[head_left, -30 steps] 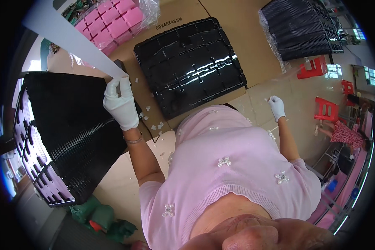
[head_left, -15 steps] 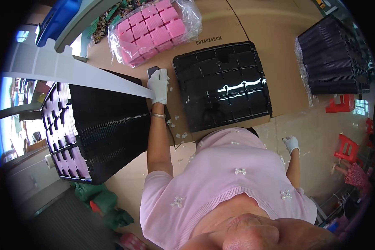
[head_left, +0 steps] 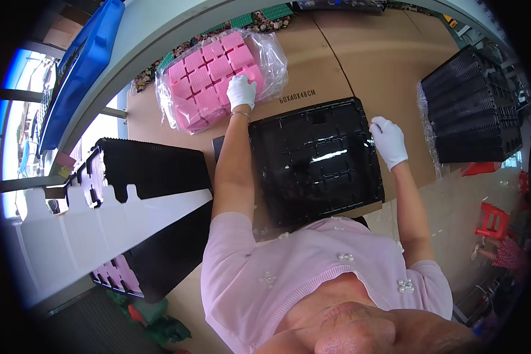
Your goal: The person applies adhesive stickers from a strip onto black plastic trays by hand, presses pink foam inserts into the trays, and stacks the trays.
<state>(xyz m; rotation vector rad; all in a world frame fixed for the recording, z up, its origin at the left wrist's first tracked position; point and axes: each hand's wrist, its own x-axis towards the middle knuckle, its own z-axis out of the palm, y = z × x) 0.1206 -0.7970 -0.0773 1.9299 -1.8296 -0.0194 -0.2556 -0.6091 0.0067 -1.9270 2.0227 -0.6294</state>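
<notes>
My left hand [head_left: 242, 92], in a white glove, rests over the near right part of a block of pink ridged plastic pieces [head_left: 197, 76]. Its fingers are curled, and what they grip, if anything, is hidden. A crumpled clear plastic bag [head_left: 272, 66] surrounds the pink block. My right hand [head_left: 389, 141], gloved in white too, is closed at the right edge of a glossy black plastic tray [head_left: 301, 183] lying in front of me. Whether its fingertips pinch the rim is unclear. Partly behind my left forearm sits a small dark grey object [head_left: 217, 146].
Stacked black trays [head_left: 153, 171] stand at left, pink inside. A notched white panel [head_left: 118, 221] juts across them. More black trays [head_left: 466, 112], partly wrapped, stand at right. A blue bin [head_left: 85, 71] hangs upper left. Red stools [head_left: 493, 219] and a person are beyond the right side.
My left hand has moved from beside the grey object to the pink block. My right hand has come up from below to the tray's right edge. The whole view has shifted.
</notes>
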